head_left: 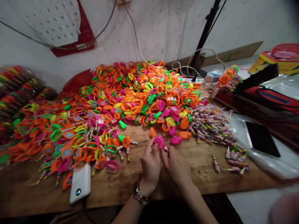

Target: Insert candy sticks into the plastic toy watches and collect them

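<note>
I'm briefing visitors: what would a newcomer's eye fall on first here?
A mostly orange heap of watch-shaped pieces probably strikes first, sprawling over the back and left of the table. Next come patterned tubes piled to its right, and the pink piece in the left grip, front centre.

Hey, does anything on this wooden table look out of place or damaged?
Nothing looks plainly damaged. Mildly odd: a white device with a lit display lies against the toy watches at the left, a gadget amid small plastic pieces.
</note>
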A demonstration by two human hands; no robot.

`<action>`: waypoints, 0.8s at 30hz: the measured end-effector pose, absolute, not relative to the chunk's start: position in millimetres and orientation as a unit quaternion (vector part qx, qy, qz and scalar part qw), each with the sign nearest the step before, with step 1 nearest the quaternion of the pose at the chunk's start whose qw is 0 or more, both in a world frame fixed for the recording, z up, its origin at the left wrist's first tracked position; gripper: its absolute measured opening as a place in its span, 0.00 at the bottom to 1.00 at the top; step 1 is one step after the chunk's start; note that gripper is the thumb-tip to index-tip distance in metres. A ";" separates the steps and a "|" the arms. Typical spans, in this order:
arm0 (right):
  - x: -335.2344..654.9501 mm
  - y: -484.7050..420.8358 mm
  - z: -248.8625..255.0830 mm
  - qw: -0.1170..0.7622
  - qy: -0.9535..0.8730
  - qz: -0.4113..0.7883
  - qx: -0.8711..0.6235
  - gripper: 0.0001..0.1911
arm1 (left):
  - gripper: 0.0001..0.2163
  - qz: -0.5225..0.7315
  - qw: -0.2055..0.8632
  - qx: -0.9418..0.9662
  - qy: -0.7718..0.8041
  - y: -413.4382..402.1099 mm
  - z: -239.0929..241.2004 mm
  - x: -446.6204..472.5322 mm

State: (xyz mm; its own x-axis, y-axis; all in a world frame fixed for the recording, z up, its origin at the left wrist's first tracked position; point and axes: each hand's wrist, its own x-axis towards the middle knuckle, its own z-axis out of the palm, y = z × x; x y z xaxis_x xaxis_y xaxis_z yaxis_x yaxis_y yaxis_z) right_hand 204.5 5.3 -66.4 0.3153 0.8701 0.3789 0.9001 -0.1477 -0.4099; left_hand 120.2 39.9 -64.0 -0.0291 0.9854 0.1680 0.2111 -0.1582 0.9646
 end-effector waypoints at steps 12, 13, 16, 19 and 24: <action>206.3 6.2 -70.7 0.332 -0.614 -0.082 -0.711 0.23 | 0.15 0.426 0.264 0.688 0.526 45.0 -64.8 111.5; 205.7 7.6 -73.3 0.334 -0.619 -0.073 -0.708 0.23 | 0.15 0.405 0.224 0.708 0.533 50.5 -62.6 105.1; 210.7 13.2 -82.2 0.307 -0.637 -0.046 -0.705 0.22 | 0.15 0.334 0.070 0.748 0.570 75.4 -49.4 75.3; 231.8 16.9 -87.4 0.213 -0.599 -0.028 -0.771 0.24 | 0.15 0.305 -0.022 0.726 0.616 101.4 -34.5 50.9; 279.9 2.3 -80.1 0.067 -0.477 -0.060 -0.874 0.16 | 0.16 0.304 0.022 0.764 0.568 116.1 -47.3 78.3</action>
State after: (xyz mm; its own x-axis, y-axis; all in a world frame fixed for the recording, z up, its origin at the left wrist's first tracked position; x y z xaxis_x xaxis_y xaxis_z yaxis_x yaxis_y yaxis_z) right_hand 279.9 2.3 -80.1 0.5382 0.8258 0.1685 0.8419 -0.5362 -0.0609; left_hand 78.3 116.1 -47.3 0.1683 0.8821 0.4399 0.8550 -0.3528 0.3802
